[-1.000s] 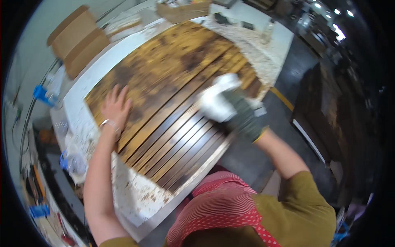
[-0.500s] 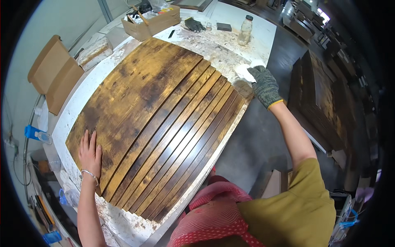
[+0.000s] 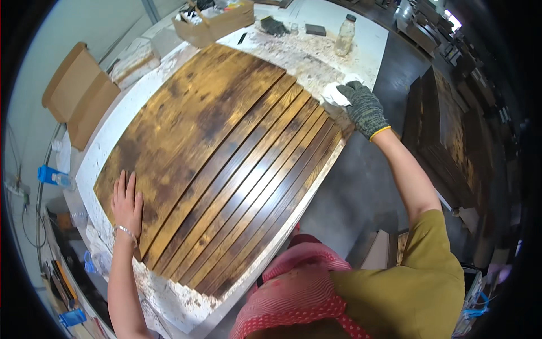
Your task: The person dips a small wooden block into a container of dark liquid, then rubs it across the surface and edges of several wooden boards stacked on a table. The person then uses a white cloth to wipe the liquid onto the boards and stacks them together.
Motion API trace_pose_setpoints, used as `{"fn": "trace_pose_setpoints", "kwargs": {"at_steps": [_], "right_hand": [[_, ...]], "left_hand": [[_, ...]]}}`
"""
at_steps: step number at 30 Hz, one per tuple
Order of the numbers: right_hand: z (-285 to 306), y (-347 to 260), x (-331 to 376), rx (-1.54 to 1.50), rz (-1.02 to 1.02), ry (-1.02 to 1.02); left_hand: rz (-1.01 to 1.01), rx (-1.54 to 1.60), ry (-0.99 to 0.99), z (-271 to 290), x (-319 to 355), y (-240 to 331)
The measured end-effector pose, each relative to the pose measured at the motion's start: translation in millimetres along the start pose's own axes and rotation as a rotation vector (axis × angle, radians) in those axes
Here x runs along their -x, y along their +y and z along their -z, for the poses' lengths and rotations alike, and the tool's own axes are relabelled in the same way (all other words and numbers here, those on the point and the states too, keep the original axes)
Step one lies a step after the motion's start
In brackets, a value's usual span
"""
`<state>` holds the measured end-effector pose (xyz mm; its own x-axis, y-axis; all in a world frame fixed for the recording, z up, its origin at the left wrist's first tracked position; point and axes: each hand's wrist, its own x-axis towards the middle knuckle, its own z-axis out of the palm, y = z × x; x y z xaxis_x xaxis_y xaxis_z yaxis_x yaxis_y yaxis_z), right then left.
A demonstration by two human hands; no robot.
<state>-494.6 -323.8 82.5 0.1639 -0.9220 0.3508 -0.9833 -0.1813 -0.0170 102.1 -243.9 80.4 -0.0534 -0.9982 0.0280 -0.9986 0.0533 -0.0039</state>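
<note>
A fanned stack of brown wood-grain boards (image 3: 186, 113) lies on the white table, each lower board's edge showing along the near right side. My bare left hand (image 3: 127, 206) rests flat on the top board near its left end, fingers stretched out. A grey-green knitted glove with a yellow cuff covers my right hand (image 3: 364, 108). Its fingers close on a crumpled white cloth (image 3: 335, 95), just beyond the far right corner of the stack. Part of the cloth is hidden under the glove.
On the far tabletop are a capped bottle (image 3: 345, 37), a dark block (image 3: 315, 29), a loose glove (image 3: 274, 26) and a filled cardboard box (image 3: 217, 25). An open carton (image 3: 93, 107) stands at left. More stacked boards (image 3: 437, 141) are at right, past the floor.
The whole view has shifted slightly. My right hand, with the cloth, has moved a little left relative to the table; my left hand stays on the top board.
</note>
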Motion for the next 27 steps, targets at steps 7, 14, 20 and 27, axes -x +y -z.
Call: {"fn": "trace_pose_setpoints", "kwargs": {"at_steps": [7, 14, 20, 27], "right_hand": [[-0.6, -244.9, 86.1, -0.318, 0.379, -0.235], [3.2, -285.3, 108.5, -0.476, 0.58, -0.065], [26.2, -415.5, 157.6, -0.715, 0.847, -0.167], [21.4, -398.6, 167.8, -0.682, 0.896, -0.331]], "left_hand": [[-0.06, -0.011, 0.147, -8.2, -5.7, -9.2], [0.017, 0.01, 0.071, -4.8, -0.5, -3.7], [-0.014, 0.036, 0.087, -3.5, -10.7, 7.3], [0.029, 0.069, 0.085, -7.0, -5.4, -10.3]]}}
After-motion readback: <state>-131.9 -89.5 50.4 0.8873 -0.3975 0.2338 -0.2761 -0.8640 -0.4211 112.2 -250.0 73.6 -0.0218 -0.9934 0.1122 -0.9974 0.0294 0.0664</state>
